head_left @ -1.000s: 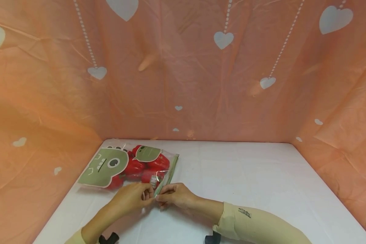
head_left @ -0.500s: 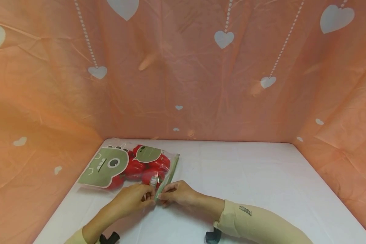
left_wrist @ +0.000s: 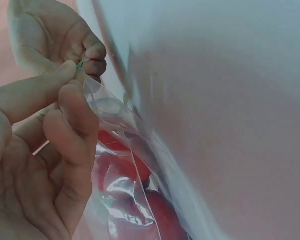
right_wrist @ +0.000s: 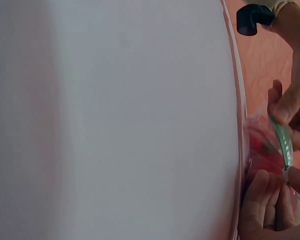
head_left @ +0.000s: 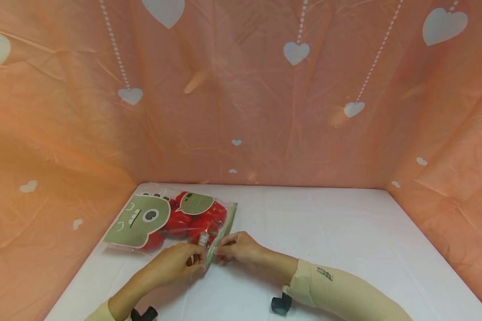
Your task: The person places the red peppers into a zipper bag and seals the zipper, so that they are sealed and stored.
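Observation:
A clear zip bag (head_left: 138, 218) with a green monster print lies at the back left, holding several red bell peppers (head_left: 178, 223). Its green zip edge (head_left: 228, 223) faces right. At the near corner of that edge, my left hand (head_left: 176, 263) pinches the bag between thumb and fingers. My right hand (head_left: 243, 247) sits just beyond it, thumb and fingers pinching the zip. Under the right thumb, the right wrist view shows a small white slider (right_wrist: 286, 175) on the green strip. The left wrist view has the bag's clear side (left_wrist: 125, 165) hanging below my left fingers (left_wrist: 72, 107).
White table (head_left: 325, 232) stretches to the right of the bag. Orange curtains with white hearts (head_left: 295, 53) enclose the back and both sides. Black camera mounts (head_left: 281, 304) sit at both wrists.
My right hand has slid a little up and right along the green zip edge, away from my left hand. My left hand keeps its hold at the corner, and the bag barely shifts.

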{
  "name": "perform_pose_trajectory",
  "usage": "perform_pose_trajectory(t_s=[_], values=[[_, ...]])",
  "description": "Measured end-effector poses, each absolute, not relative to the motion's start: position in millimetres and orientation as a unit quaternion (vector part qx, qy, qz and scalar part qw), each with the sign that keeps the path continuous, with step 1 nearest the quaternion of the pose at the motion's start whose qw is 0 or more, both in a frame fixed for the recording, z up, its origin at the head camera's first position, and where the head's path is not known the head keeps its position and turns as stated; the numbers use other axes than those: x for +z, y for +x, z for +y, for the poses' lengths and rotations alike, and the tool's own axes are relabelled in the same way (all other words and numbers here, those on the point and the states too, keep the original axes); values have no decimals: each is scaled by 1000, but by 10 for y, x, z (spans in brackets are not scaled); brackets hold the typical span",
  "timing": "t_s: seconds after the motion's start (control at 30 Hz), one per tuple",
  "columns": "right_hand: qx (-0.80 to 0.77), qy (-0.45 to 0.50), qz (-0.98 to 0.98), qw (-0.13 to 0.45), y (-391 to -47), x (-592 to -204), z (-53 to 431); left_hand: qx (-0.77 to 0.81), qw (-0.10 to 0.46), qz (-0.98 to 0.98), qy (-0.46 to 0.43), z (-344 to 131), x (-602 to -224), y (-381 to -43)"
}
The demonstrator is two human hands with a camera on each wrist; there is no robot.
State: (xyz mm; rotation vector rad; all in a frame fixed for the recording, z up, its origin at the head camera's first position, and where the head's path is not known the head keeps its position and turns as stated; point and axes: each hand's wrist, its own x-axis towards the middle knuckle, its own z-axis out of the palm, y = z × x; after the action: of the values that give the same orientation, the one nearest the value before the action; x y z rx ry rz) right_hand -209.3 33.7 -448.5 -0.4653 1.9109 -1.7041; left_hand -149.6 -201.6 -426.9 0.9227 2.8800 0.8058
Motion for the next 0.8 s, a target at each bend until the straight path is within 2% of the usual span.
perform_pose_trajectory(t_s=[0.37, 0.8], values=[[-633, -169, 717, 235, -2292, -4496, 433, 258, 6, 918, 301, -2083, -4462, -1581], [-610, -177, 749, 190, -2467, -4480, 481, 263, 50, 926, 267, -1935, -4140, -1426]])
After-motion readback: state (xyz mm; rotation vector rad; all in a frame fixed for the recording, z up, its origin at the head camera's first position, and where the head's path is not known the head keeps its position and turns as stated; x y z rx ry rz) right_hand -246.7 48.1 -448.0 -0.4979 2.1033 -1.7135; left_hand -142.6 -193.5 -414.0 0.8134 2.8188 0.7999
